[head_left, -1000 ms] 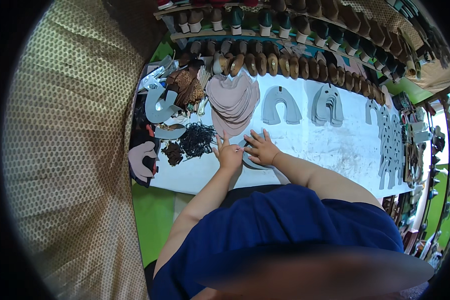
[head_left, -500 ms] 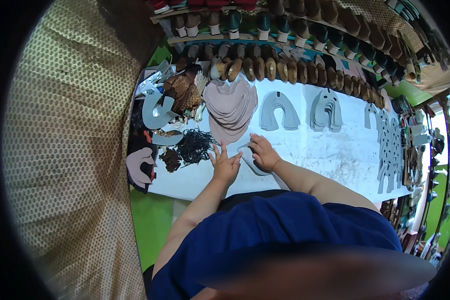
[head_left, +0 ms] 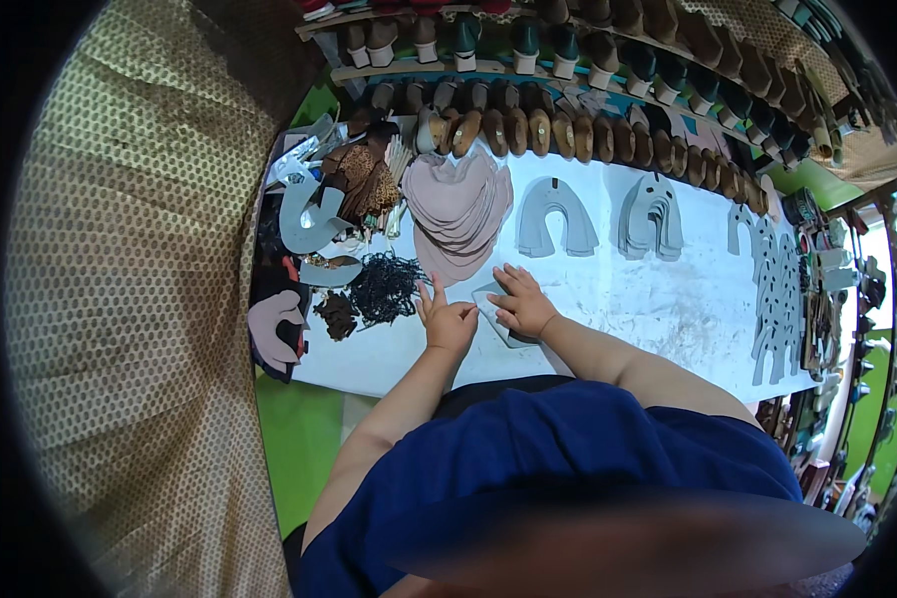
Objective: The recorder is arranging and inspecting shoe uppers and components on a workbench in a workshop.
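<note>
Pressing is done with the right hand [head_left: 525, 303], which is laid palm down, its fingers loosely spread, on a flat grey piece of thin sheet material [head_left: 487, 317] toward the near edge of the white-covered tabletop [head_left: 658, 324]. With that piece taken as the centre of the dial and twelve at the far side, the left hand [head_left: 448, 325] is seen at nine o'clock. Its thumb and forefinger are brought together just beside the piece's edge; whether anything is pinched between them cannot be told. By the right hand nothing appears to be gripped. Much of the piece is covered, so its full outline and number of layers cannot be made out.

For a clean result, pressure is best shared among all the right fingers, since thin sheet may be creased or slid by a narrow push. The edge at nine o'clock is best handled lightly by the left fingertips, so that the piece is not dragged askew.

Care is called for at eleven o'clock, where a layered stack of dusty-pink, heart-like sheets [head_left: 458, 219] is set close beyond the left fingers, and at half past nine, where a tangle of thin black strips [head_left: 384, 289] is heaped. Less risk is posed by the grey arch-shaped pieces [head_left: 553, 196] stacked at one o'clock.
</note>
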The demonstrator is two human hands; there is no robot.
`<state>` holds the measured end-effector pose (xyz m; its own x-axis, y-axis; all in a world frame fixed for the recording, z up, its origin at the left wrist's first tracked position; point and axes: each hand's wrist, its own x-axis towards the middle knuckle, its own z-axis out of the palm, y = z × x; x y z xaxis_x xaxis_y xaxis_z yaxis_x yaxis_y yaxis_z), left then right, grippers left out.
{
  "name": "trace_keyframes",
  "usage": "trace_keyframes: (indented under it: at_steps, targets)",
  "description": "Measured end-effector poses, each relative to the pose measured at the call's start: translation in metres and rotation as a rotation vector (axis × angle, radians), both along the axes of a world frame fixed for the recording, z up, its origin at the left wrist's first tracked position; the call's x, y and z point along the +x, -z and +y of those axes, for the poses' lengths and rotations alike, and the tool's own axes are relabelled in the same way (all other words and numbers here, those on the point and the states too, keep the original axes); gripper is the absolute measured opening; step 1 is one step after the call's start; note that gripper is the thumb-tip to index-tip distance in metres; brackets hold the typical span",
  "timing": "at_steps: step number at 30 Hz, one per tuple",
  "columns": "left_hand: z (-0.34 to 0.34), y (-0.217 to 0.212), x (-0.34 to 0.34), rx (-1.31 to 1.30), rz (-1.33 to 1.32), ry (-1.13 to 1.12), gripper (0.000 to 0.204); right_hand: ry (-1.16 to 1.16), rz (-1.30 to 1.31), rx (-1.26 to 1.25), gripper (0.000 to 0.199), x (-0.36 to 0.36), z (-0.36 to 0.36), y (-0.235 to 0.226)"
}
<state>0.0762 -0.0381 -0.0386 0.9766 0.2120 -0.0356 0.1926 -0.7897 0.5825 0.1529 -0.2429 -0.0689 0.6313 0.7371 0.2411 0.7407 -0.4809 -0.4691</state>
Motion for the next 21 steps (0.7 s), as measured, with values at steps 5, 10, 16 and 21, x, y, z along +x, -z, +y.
trace_keyframes:
  at_steps: [5, 10, 16, 21]
  targets:
    - [-0.005, 0.008, 0.008, -0.011, 0.025, -0.060, 0.011, -0.001, -0.002, 0.013, 0.037, 0.000, 0.000, 0.001]
    - [-0.008, 0.018, 0.009, 0.044, -0.061, -0.014, 0.006, -0.001, -0.002, 0.014, 0.038, 0.000, 0.001, -0.001]
    - [-0.012, 0.021, 0.011, 0.049, -0.153, -0.032, 0.004, 0.004, -0.013, 0.010, 0.038, 0.000, 0.001, 0.000]
    - [-0.013, 0.019, 0.010, 0.060, -0.179, -0.026, 0.004, 0.016, -0.005, -0.015, 0.038, 0.000, 0.002, -0.002]
